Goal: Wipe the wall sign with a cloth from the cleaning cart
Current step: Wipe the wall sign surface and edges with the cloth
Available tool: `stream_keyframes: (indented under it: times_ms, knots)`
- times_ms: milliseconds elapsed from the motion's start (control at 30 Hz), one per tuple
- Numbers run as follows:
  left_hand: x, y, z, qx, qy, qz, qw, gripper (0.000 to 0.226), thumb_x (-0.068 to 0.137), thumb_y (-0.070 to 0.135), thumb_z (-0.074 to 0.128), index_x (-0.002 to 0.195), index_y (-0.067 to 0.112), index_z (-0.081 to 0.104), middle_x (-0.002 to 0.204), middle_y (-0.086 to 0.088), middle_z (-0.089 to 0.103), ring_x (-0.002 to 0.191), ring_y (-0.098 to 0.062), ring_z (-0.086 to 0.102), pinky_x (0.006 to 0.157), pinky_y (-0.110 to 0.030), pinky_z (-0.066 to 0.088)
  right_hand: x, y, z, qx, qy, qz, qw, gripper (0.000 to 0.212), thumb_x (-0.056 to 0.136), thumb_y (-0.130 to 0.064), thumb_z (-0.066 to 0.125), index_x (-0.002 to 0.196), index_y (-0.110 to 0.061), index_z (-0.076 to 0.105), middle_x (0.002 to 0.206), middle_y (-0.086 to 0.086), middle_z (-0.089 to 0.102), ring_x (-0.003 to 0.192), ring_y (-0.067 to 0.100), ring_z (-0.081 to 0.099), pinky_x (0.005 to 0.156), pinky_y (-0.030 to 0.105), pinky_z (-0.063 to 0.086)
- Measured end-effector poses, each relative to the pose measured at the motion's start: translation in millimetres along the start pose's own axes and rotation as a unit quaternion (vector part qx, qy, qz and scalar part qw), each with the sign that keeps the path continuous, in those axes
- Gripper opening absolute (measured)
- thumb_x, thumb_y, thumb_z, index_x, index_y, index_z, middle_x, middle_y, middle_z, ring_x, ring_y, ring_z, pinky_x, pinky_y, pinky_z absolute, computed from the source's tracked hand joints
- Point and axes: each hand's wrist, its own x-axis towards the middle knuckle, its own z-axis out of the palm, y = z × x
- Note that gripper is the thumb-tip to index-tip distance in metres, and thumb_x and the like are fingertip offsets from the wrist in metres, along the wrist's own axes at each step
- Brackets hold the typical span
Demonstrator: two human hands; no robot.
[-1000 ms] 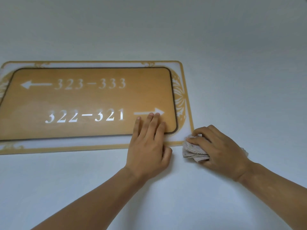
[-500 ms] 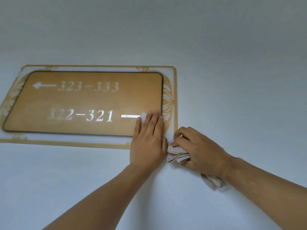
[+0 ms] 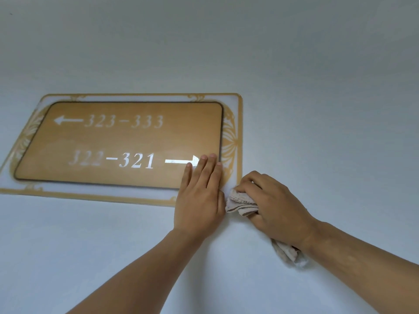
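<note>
On the far left we see the rectangular wall sign [image 3: 127,143], a tan wood-toned panel with rounded corners set in a pale plate edged with gold scrollwork, fixed flat on the plain white wall [image 3: 294,75]. Its upper line shows a white arrow pointing left and the numbers 323–333; the lower line reads 322–321, followed by a white arrow pointing right. The first digits of the lower line look faint and washed out.

Moving right, we find our left hand [image 3: 199,200] lying flat on the sign's lower right corner, fingers straight and close together, their tips covering the head of the right-pointing arrow. The palm crosses the sign's bottom border onto the wall below.

Just beside it, our right hand [image 3: 274,207] grips a crumpled beige cloth [image 3: 241,203], fingers curled round the bunched fabric. The cloth's front bulge sits at the sign's lower right edge, touching or nearly touching the side of the left hand; we cannot tell which. A loose tail of the cloth hangs out beneath the right wrist against the wall.
</note>
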Motion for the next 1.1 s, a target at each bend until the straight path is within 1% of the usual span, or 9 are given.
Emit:
stream_keyframes:
  times_ms: [100,200,367,600,700,800,933,1000,1100]
  knots:
    - [0,-3,2,-0.007,0.005,0.004,1.0,0.059,0.09,0.021,0.03,0.145,0.004,0.045,0.157,-0.01,0.036,0.149,-0.026,0.026,0.117,-0.054,0.025,7,0,1,-0.004,0.014,0.025,1.0,0.041,0.07,-0.001,0.068,0.11,-0.01,0.065,0.107,0.002,0.059,0.09,0.023,0.056,0.08,0.03,0.049]
    - [-1,-3,3,-0.005,0.006,0.004,1.0,0.058,0.093,0.021,0.027,0.145,0.004,0.045,0.158,-0.01,0.035,0.149,-0.026,0.025,0.117,-0.053,0.024,24,1,2,0.003,0.06,0.085,0.995,0.043,0.07,0.002,0.064,0.112,-0.01,0.063,0.109,0.002,0.058,0.094,0.024,0.053,0.082,0.027,0.043]
    - [-1,-4,2,0.003,0.004,-0.001,1.0,0.06,0.091,0.02,0.027,0.147,0.005,0.042,0.159,-0.01,0.033,0.15,-0.025,0.023,0.118,-0.052,0.022,46,1,4,0.003,0.108,0.155,0.982,0.043,0.072,0.004,0.057,0.113,-0.01,0.063,0.105,0.002,0.058,0.097,0.024,0.051,0.084,0.033,0.044]
    - [-1,-3,4,0.004,0.01,-0.001,1.0,0.061,0.089,0.02,0.028,0.146,0.005,0.044,0.158,-0.01,0.035,0.149,-0.025,0.025,0.118,-0.053,0.023,53,3,10,-0.009,0.142,0.171,0.975,0.045,0.071,0.008,0.055,0.11,-0.013,0.065,0.101,-0.001,0.061,0.093,0.023,0.048,0.075,0.034,0.044]
    - [-1,-1,5,0.012,0.01,-0.007,1.0,0.061,0.089,0.02,0.028,0.146,0.005,0.043,0.158,-0.011,0.033,0.149,-0.026,0.024,0.118,-0.053,0.022,67,8,7,-0.015,0.16,0.184,0.97,0.036,0.076,0.005,0.056,0.105,-0.015,0.064,0.097,-0.001,0.06,0.089,0.021,0.046,0.071,0.029,0.036]
    - [-2,2,6,0.017,0.004,-0.009,1.0,0.062,0.088,0.02,0.029,0.148,0.006,0.041,0.16,-0.01,0.031,0.15,-0.026,0.022,0.118,-0.054,0.021,88,15,3,-0.017,0.191,0.217,0.957,0.03,0.08,0.003,0.054,0.102,-0.013,0.064,0.096,0.003,0.061,0.089,0.026,0.05,0.071,0.027,0.03]
    - [-1,-1,7,0.016,0.01,-0.009,1.0,0.063,0.087,0.019,0.028,0.148,0.005,0.041,0.159,-0.01,0.031,0.15,-0.026,0.022,0.119,-0.054,0.021,107,21,1,-0.015,0.218,0.246,0.944,0.028,0.082,0.001,0.052,0.102,-0.012,0.066,0.095,0.007,0.064,0.09,0.03,0.054,0.07,0.029,0.032]
    - [1,-1,6,0.014,0.011,-0.011,1.0,0.064,0.087,0.019,0.027,0.147,0.005,0.042,0.159,-0.01,0.031,0.15,-0.026,0.022,0.119,-0.053,0.02,111,21,0,-0.019,0.228,0.249,0.941,0.029,0.081,0.002,0.052,0.102,-0.012,0.066,0.095,0.007,0.065,0.089,0.03,0.054,0.069,0.029,0.032]
    - [0,-3,5,0.009,0.01,-0.008,1.0,0.063,0.086,0.018,0.027,0.146,0.005,0.043,0.159,-0.01,0.033,0.149,-0.026,0.025,0.119,-0.053,0.02,109,18,3,-0.02,0.225,0.259,0.939,0.034,0.08,0.002,0.051,0.107,-0.013,0.065,0.099,0.007,0.066,0.092,0.03,0.054,0.071,0.027,0.031]
